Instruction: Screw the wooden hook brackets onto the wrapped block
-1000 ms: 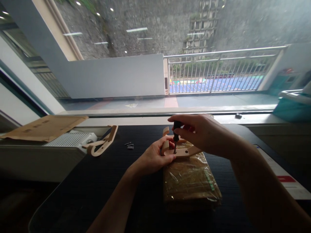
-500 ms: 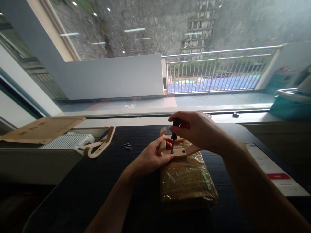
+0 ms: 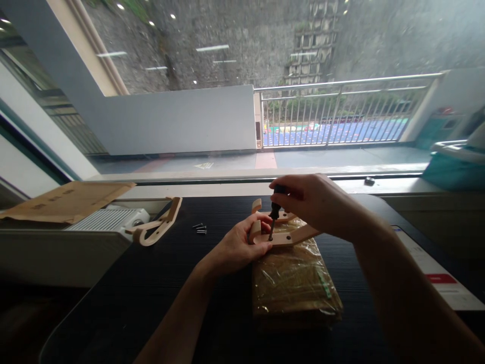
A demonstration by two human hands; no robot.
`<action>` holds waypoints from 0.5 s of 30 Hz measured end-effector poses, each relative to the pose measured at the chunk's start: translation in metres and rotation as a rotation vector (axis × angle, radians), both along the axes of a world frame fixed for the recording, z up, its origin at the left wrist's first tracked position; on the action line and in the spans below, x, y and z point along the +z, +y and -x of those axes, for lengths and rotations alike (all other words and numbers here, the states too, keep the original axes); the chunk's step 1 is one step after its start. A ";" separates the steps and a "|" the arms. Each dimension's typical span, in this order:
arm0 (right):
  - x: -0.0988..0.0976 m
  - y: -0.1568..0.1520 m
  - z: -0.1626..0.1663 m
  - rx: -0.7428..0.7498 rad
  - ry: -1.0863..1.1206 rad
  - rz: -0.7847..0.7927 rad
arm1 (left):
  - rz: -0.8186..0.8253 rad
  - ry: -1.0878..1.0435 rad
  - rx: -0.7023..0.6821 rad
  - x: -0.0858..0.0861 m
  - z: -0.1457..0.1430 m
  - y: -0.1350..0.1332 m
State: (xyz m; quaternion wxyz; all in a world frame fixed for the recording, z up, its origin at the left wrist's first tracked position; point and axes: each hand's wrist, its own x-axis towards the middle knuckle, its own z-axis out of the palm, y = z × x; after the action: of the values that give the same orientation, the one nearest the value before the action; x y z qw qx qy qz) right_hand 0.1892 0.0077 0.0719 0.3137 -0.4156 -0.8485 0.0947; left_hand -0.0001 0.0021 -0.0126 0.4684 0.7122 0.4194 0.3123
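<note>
In the head view, clock centred on the driver tip with twelve toward the window (image 3: 227, 55): driver (image 3: 275, 210) nearly upright, top leaning slightly toward one, tip at the hole nearest the curl of the near rail (image 3: 280, 239). Right hand (image 3: 314, 202) at two o'clock, fingers closed about the driver's black handle, forearm slanting away toward four. Left hand (image 3: 237, 242) at nine, clasped round the rail's curled end, thumb along the near edge, just beside the tip. Second hole in the same rail at three. Far rail (image 3: 282, 216) at one, a narrow gap between the two; any join hidden behind the right hand. Pack (image 3: 291, 283) in shiny wrap, far end beneath the near rail, near end out toward five; rail touching it or not, impossible to tell. Screws (image 3: 201, 231) clustered at nine, a strip of dark table (image 3: 132, 303) between these and the left hand. Farther out at nine, bracket (image 3: 174, 212) right at the table's left edge, beside the heater (image 3: 102, 222), little margin there. Card (image 3: 417, 258) at three, past the right forearm, near the right edge. Sill (image 3: 182, 189) close behind the far edge.
</note>
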 end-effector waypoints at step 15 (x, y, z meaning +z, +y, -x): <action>-0.002 -0.005 0.003 0.086 0.063 0.019 | -0.011 -0.020 -0.069 0.010 -0.001 -0.002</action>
State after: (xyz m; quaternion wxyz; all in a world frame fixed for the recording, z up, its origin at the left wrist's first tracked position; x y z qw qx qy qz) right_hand 0.1866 0.0025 0.0702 0.3316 -0.3785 -0.8544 0.1293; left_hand 0.0011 0.0002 -0.0030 0.4792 0.7256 0.3882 0.3053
